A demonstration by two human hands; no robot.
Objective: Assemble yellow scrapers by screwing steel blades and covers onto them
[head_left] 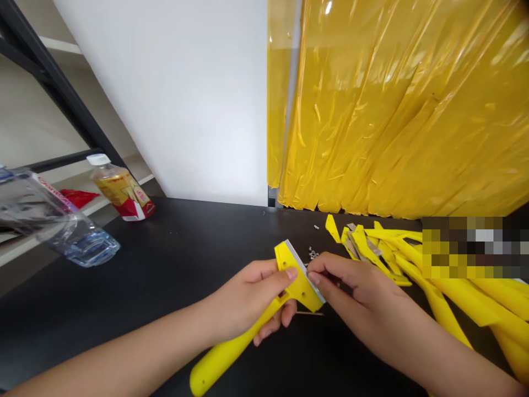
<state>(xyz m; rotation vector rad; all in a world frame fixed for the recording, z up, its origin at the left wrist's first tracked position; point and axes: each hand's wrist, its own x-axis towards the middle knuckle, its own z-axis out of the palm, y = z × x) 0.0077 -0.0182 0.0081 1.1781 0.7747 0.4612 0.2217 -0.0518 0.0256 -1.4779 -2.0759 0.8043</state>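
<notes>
My left hand (256, 292) grips a yellow plastic scraper (231, 355) near its head, with the thumb pressed on the flat face. Two small holes show in that face. Along the head's outer edge runs a thin metal blade (296, 251). My right hand (351, 286) closes thumb and forefinger on the blade at about its middle; whether a smaller piece is also pinched there is hidden. Just beyond these fingertips lie several small screws (313, 254) on the black table (165, 309). A thin rod (311, 314) rests on the table under the scraper head.
To the right are piled yellow scraper handles (458, 286) and yellow head plates (363, 242), with grey blades (359, 245) among them. A drink bottle (124, 190) and a tilted clear bottle (88, 240) stand at left. Yellow film (392, 110) and a white panel (198, 99) rise behind.
</notes>
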